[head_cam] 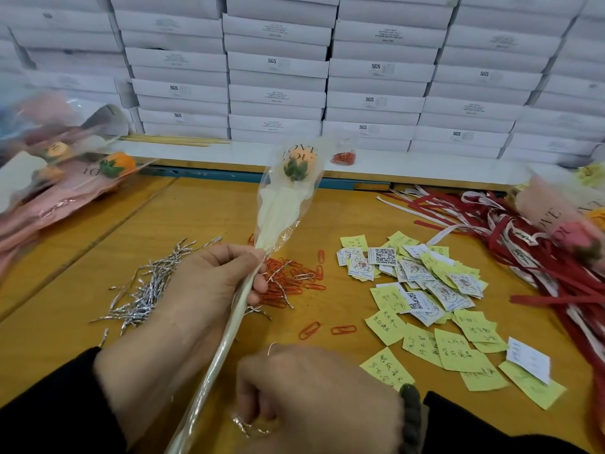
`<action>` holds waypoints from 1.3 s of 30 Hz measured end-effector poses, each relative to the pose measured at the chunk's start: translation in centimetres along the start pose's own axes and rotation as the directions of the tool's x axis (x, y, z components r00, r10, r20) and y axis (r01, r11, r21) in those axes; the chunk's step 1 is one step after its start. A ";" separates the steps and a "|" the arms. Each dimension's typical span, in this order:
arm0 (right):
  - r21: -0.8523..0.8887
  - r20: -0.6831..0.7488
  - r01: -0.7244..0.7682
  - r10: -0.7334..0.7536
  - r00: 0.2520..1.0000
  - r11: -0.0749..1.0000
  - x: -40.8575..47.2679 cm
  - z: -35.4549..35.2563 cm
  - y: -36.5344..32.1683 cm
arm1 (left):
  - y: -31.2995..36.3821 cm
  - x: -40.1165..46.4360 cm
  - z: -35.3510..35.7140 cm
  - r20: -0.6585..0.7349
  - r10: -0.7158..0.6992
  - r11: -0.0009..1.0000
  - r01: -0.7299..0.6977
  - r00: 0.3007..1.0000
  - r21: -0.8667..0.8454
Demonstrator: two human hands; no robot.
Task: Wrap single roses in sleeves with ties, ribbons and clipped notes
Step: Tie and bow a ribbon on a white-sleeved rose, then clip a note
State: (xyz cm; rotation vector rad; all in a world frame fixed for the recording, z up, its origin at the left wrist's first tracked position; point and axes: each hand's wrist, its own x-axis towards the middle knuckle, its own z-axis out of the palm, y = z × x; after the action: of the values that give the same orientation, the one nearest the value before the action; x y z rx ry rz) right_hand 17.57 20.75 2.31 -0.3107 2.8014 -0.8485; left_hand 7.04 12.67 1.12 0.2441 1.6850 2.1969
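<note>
Stacked white boxes [278, 73] behind, orange-brown workbench [98, 257] in front. Everything placed against the sleeved rose [294, 165] at centre.

Far left of the sleeved rose: heap of finished pink-sleeved roses [59, 178], blurred. Nearer, low left of its stem: loose pile of silver twist ties [150, 283].

Left hand [209, 286] clenched round the gathered neck of the sleeve, thumb and fingers pinching film tight against the stem, bloom tilted up and away. Keep that pinch firm so the cellophane stays bunched.

Just right of the stem: scatter of orange paper clips [294, 280]; a small bag of clips [343, 157] further back, right of the bloom.

Right hand [311, 398] low, right of the stem's lower end, fingers curled and gripping a silver tie [248, 427], one end poking up above the knuckles. Judged step: tying off the sleeve. Best done by bringing the tie up right under the left-hand pinch, wrapping once snug, then twisting the ends together without crushing the stem or tearing film.

Further right: yellow notes and printed cards [425, 306]. Far right: tangle of red and white ribbons [540, 257], not yet needed.
</note>
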 end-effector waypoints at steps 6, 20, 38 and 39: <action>0.081 0.027 0.045 -0.047 0.999 0.996 0.1 -0.6 1.1 | -0.3 0.2 -0.1 -0.004 0.008 1.000 -0.008 1.000 -0.012; 0.723 -0.509 0.245 0.257 0.821 0.646 1.1 -3.1 5.0 | -1.8 -0.6 1.8 0.072 0.019 0.999 -0.021 0.997 0.028; 0.480 -0.683 0.142 0.267 0.680 0.866 1.6 -2.0 4.8 | -2.2 -1.7 2.3 0.111 0.022 0.999 -0.025 0.994 0.024; 0.474 -0.685 0.152 0.256 0.682 0.867 1.6 -1.9 4.8 | -2.2 -1.7 2.4 0.104 0.018 1.000 -0.020 0.994 0.014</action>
State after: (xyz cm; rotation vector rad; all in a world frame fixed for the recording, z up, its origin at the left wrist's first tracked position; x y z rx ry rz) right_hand 14.86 25.22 0.96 0.2829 3.0352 -2.0183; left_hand 9.83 14.63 -0.23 0.3732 1.6504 2.1467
